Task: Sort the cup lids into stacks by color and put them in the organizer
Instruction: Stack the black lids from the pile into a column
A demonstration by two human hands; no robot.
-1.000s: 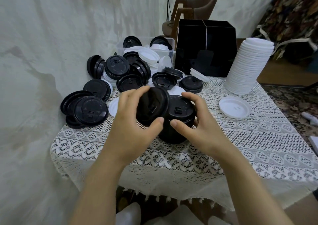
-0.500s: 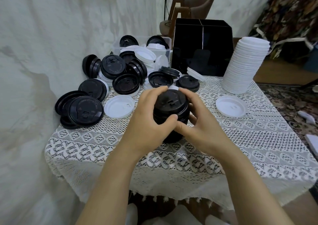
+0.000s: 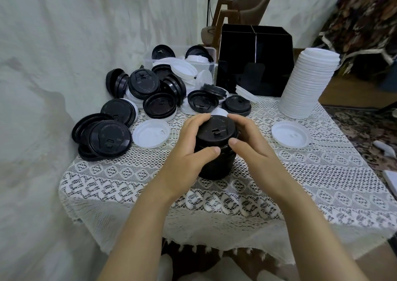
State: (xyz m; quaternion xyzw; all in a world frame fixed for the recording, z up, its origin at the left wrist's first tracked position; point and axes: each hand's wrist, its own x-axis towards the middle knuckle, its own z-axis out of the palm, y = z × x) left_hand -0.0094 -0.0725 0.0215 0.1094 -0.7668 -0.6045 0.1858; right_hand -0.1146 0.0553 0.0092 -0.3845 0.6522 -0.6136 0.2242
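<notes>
A stack of black lids [image 3: 216,149] stands on the lace-covered table [image 3: 300,184] in front of me. My left hand [image 3: 193,147] grips its left side, thumb on the front and fingers curled over the top rim. My right hand [image 3: 251,143] holds the right side, thumb on the front rim and fingers around the back. A tall stack of white lids [image 3: 307,83] stands at the back right beside the black organizer [image 3: 255,59]. Loose black lids [image 3: 150,94] and white lids lie piled at the back left.
Single white lids lie flat at the left [image 3: 150,135] and right [image 3: 291,134] of the black stack. A clear plastic tub [image 3: 182,59] with lids sits behind the pile. A wall runs along the left; a chair [image 3: 242,3] stands behind the organizer.
My left hand brought a tilted black lid down onto the stack. Both hands now hold the stack from its sides.
</notes>
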